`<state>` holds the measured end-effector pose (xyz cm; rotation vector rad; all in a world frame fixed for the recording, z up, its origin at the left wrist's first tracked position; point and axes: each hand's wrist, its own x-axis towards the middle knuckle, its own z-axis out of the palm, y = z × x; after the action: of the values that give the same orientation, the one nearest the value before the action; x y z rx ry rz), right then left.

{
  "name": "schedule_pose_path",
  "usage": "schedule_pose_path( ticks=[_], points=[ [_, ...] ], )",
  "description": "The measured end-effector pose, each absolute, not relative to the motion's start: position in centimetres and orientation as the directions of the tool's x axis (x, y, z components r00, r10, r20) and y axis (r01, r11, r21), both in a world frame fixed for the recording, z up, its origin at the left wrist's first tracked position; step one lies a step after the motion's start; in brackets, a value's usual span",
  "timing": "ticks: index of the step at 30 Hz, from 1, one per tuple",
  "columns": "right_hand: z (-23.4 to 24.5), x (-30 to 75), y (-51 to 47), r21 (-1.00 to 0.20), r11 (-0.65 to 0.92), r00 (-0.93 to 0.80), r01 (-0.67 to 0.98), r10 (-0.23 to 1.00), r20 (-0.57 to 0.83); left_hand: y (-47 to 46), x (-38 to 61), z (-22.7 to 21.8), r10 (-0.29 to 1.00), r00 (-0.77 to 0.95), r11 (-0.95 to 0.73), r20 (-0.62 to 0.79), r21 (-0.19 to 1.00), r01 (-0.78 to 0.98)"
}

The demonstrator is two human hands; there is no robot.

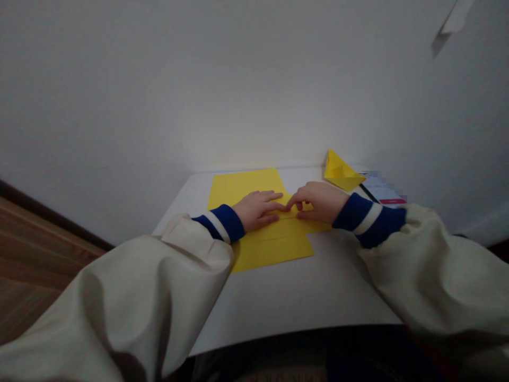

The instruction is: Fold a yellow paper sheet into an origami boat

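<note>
A yellow sheet of paper [246, 188] lies on the white table [294, 292], with a smaller folded yellow piece [290, 225] on top of it. My left hand [258, 209] rests flat on the folded piece, fingers stretched out and pointing right. My right hand [318, 201] presses down beside it, fingers curled, its fingertip and thumb pinched against the fold where the two hands meet. Both arms wear cream sleeves with blue and white cuffs.
A folded yellow paper shape [341, 172] stands at the back right of the table. Beside it lie printed papers [382, 190] with a pink stripe. A white wall rises right behind the table; wooden flooring [32, 249] shows at the left.
</note>
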<state>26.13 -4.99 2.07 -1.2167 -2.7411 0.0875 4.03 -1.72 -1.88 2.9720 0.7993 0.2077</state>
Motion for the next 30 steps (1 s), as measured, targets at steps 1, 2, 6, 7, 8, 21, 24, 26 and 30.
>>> schedule_pose_path(
  ticks=[1, 2, 6, 7, 8, 21, 24, 26, 30],
  points=[
    [2.0, 25.8, -5.1, -0.103, 0.705, -0.689, 0.702, 0.709, 0.149, -1.7, 4.1, -1.7, 0.502, 0.856, -0.865, 0.123, 0.088, 0.494],
    [1.9, 25.6, -5.2, -0.109, 0.718, -0.695, 0.687, 0.694, 0.187, -1.7, 4.2, -1.6, 0.501, 0.855, -0.865, 0.13, 0.086, 0.494],
    [1.1, 25.3, -5.2, -0.173, 0.828, -0.792, 0.534, 0.561, 0.241, -1.8, 4.4, -1.4, 0.498, 0.854, -0.867, 0.15, 0.088, 0.49],
    [1.0, 25.3, -5.1, -0.167, 0.852, -0.813, 0.497, 0.524, 0.255, -1.8, 4.4, -1.4, 0.496, 0.855, -0.868, 0.154, 0.089, 0.488],
    [1.0, 25.3, -5.2, -0.153, 0.87, -0.827, 0.469, 0.493, 0.271, -1.8, 4.5, -1.4, 0.494, 0.855, -0.87, 0.16, 0.091, 0.485],
    [1.6, 25.8, -4.9, -0.02, 0.875, -0.86, 0.484, 0.48, 0.173, -2.2, 5.0, -0.7, 0.578, 0.809, -0.815, 0.109, 0.125, 0.566],
    [1.6, 26.7, -4.5, -0.053, 0.859, -0.852, 0.509, 0.512, 0.107, -2.0, 4.9, -0.9, 0.619, 0.785, -0.783, 0.035, 0.108, 0.613],
    [1.7, 27.3, -4.3, -0.072, 0.849, -0.847, 0.523, 0.528, 0.069, -1.9, 4.7, -0.9, 0.636, 0.771, -0.767, -0.015, 0.099, 0.634],
    [1.9, 28.3, -4.1, -0.068, 0.814, -0.816, 0.577, 0.578, -0.011, -1.4, 3.6, -0.8, 0.656, 0.746, -0.737, -0.115, 0.117, 0.666]
  ],
)
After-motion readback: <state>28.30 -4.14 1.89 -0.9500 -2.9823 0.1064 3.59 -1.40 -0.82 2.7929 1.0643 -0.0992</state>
